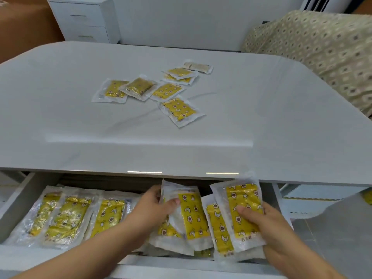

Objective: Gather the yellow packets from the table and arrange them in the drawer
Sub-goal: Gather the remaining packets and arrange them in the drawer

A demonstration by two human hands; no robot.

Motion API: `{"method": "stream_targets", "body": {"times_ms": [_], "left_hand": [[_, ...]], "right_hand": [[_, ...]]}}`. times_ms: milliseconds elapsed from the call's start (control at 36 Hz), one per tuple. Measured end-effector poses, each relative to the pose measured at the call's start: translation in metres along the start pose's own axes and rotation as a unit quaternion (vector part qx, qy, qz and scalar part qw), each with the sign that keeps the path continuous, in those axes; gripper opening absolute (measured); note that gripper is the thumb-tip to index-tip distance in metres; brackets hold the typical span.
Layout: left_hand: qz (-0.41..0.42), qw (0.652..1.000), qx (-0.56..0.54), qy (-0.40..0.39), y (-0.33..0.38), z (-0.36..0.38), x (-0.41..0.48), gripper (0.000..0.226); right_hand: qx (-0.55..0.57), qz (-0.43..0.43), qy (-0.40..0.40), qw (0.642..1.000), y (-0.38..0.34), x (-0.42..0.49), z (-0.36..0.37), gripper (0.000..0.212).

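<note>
Our left hand (155, 207) pinches one packet (190, 216) by its left edge, thumb on its face; our right hand (269, 226) grips a second packet (241, 198), thumb pressed flat on the yellow. Both lie long axis near-to-far over the right end of the drawer (20, 200), atop an untidy heap (218, 224). A neat row (66, 214) fills the left. We judge the open room lies under the left hand. Strays (179, 110) sit far on the counter (60, 101), well back from its near edge
</note>
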State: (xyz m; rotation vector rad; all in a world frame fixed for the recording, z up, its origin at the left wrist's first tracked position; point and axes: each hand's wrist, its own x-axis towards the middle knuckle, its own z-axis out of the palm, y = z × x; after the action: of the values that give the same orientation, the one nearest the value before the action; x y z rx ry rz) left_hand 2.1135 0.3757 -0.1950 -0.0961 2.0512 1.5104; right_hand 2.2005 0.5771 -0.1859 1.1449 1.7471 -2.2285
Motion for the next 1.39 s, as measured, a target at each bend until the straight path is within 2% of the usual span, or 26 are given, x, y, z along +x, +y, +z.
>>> {"method": "stream_targets", "body": {"times_ms": [56,194,278,333,417,500,556,639,750,833,889,944,1028,1083,1111,1139,1194,1250,1306,1389], "left_hand": [[-0.011,0.998,0.058,-0.004,0.003,0.004,0.007,0.062],[0.048,0.970,0.234,-0.054,0.003,0.011,0.019,0.076],[0.083,0.946,0.307,-0.063,0.002,0.013,0.022,0.069],[0.100,0.919,0.377,-0.056,-0.001,0.013,0.023,0.062],[0.110,0.878,0.465,-0.031,-0.003,0.014,0.024,0.068],[0.121,0.836,0.536,-0.003,-0.003,0.016,0.024,0.062],[0.131,0.795,0.592,0.011,-0.003,0.018,0.025,0.059],[0.136,0.756,0.640,0.012,-0.004,0.020,0.026,0.060],[0.141,0.764,0.629,-0.009,-0.002,0.022,0.029,0.068],[0.153,0.769,0.619,-0.045,0.004,0.028,0.032,0.077],[0.143,0.783,0.601,-0.074,0.008,0.035,0.035,0.077],[0.136,0.789,0.591,-0.093,0.010,0.043,0.039,0.076],[0.137,0.778,0.603,-0.112,0.008,0.054,0.046,0.077],[0.143,0.777,0.600,-0.123,0.006,0.059,0.048,0.078],[0.150,0.778,0.596,-0.129,0.006,0.060,0.049,0.079],[0.161,0.777,0.593,-0.136,0.006,0.060,0.050,0.078],[0.187,0.772,0.589,-0.153,0.004,0.059,0.049,0.076],[0.209,0.767,0.582,-0.171,0.002,0.058,0.049,0.075],[0.217,0.760,0.583,-0.187,-0.001,0.058,0.049,0.076],[0.213,0.735,0.608,-0.210,-0.004,0.062,0.049,0.078]], "right_hand": [[-0.012,0.018,-0.008,1.000,-0.004,0.005,-0.004,0.015],[-0.095,0.022,0.017,0.995,-0.005,0.015,-0.015,0.018],[-0.135,0.034,0.003,0.990,-0.002,0.018,-0.017,0.017],[-0.179,0.021,0.004,0.984,0.000,0.020,-0.018,0.015],[-0.249,-0.004,0.009,0.968,0.002,0.024,-0.019,0.014],[-0.319,-0.002,-0.003,0.948,0.003,0.022,-0.022,0.007],[-0.409,0.000,0.000,0.912,-0.001,0.019,-0.025,0.015],[-0.579,0.013,0.017,0.815,-0.007,0.018,-0.033,0.030],[-0.732,0.034,0.008,0.680,-0.018,0.011,-0.034,0.041],[-0.792,0.037,-0.007,0.609,-0.033,0.003,-0.026,0.046],[-0.815,0.028,-0.012,0.578,-0.043,0.001,-0.022,0.050],[-0.823,0.021,-0.014,0.567,-0.051,-0.001,-0.019,0.051],[-0.835,-0.007,-0.014,0.550,-0.052,0.005,-0.016,0.050],[-0.843,-0.080,-0.014,0.532,-0.046,0.016,-0.014,0.040],[-0.838,-0.119,-0.018,0.533,-0.041,0.023,-0.013,0.034],[-0.826,-0.146,-0.031,0.543,-0.036,0.030,-0.014,0.043],[-0.801,-0.141,-0.088,0.575,-0.028,0.043,-0.015,0.079],[-0.789,-0.106,-0.138,0.590,-0.025,0.048,-0.013,0.097],[-0.784,-0.088,-0.147,0.596,-0.024,0.052,-0.015,0.097],[-0.793,-0.102,-0.101,0.592,-0.022,0.052,-0.018,0.075]]}}
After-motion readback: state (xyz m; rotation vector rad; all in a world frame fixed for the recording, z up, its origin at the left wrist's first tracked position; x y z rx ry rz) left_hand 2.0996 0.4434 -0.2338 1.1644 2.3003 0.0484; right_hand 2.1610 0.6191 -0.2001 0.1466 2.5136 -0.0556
